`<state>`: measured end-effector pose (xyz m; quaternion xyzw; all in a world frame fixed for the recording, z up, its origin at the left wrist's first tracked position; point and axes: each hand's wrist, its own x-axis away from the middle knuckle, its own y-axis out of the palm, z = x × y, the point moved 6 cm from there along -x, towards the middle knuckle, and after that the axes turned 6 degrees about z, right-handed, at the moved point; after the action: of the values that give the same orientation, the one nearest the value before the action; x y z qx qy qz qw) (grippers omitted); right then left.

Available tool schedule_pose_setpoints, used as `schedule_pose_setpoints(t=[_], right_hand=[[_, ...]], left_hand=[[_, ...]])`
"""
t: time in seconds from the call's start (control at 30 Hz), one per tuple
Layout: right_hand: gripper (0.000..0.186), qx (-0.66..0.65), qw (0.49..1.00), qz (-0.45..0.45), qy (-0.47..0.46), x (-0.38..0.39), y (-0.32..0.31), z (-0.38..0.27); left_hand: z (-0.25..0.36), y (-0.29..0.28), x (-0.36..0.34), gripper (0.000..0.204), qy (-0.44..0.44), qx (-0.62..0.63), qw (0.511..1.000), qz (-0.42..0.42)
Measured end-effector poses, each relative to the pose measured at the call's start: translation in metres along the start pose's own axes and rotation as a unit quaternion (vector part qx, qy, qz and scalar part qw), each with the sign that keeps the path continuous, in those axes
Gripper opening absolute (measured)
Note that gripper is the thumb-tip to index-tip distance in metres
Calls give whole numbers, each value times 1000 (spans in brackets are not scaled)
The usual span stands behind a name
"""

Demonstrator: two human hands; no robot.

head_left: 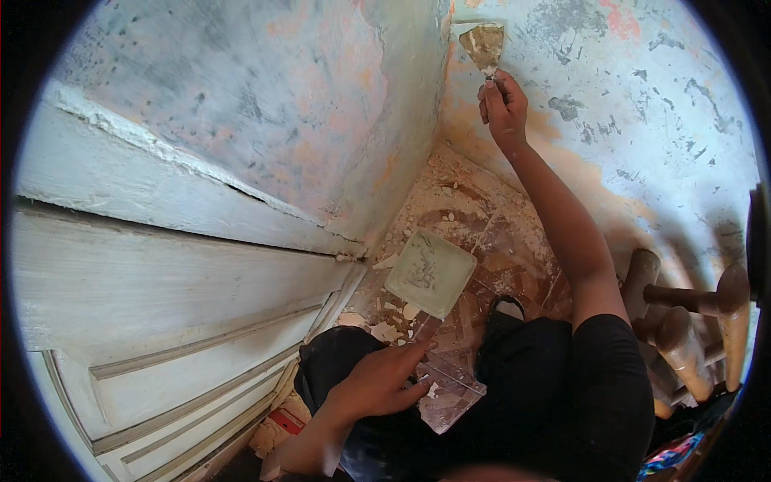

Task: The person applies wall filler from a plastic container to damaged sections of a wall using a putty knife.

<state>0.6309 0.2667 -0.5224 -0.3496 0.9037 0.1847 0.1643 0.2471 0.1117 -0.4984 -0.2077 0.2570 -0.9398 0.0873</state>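
Up near the wall corner, my right hand is closed round the handle of a putty knife. The broad blade, crusted with tan residue, points upward and lies against or very close to the right-hand wall; contact is hard to tell. My left hand hangs low by my bent knee, fingers stretched and apart, with nothing seen in it. On the floor ahead of that hand sits a pale green square plastic tub, with grey smears inside.
Plaster flakes and dust litter the brown patterned floor into the corner. A white panelled door runs along my left, below a patchy grey wall. Turned wooden furniture legs stand close on my right, beside colourful cloth.
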Motion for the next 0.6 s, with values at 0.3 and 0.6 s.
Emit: schedule_pose_setpoints(t=[0.3, 0.6], right_hand=[[19, -6, 1000, 10, 16, -5, 4, 30], [16, 165, 984, 40, -44, -15, -7, 59]], left_hand=[[-1, -8, 3, 57, -25, 9, 1000, -6], [-5, -10, 5, 56, -20, 17, 1000, 4]])
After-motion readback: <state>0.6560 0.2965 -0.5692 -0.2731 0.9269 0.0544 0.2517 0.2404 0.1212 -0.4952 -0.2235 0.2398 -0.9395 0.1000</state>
